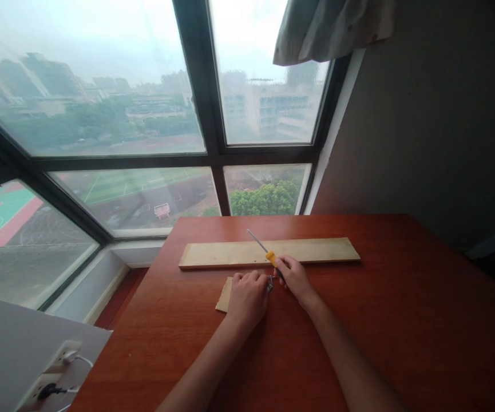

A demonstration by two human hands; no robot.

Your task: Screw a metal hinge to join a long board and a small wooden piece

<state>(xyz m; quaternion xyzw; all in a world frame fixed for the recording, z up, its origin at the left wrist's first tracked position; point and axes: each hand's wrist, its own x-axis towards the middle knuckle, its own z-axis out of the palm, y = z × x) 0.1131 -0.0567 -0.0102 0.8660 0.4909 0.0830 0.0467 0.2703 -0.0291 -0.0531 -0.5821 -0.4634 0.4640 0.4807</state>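
A screwdriver (270, 257) with a yellow and black handle is held in my right hand (293, 278). Its metal shaft points up and left, over the pale wooden board (316, 250). Small shiny metal pieces (269, 284) show between my two hands, close by the left fingertips; their exact kind is too small to tell. My left hand (247, 296) is closed, fingers curled downward, and what it pinches is hidden. From under its left side sticks out a flat tan piece, like cardboard (224, 295). The board lies flat just beyond both hands, with small dark holes near its front edge.
The reddish-brown table (402, 320) reaches a large window (127, 103) at the back. A dark wall (423, 126) stands to the right, and a curtain (333, 28) hangs above. Wall sockets (60, 363) with plugged cables sit low at the left.
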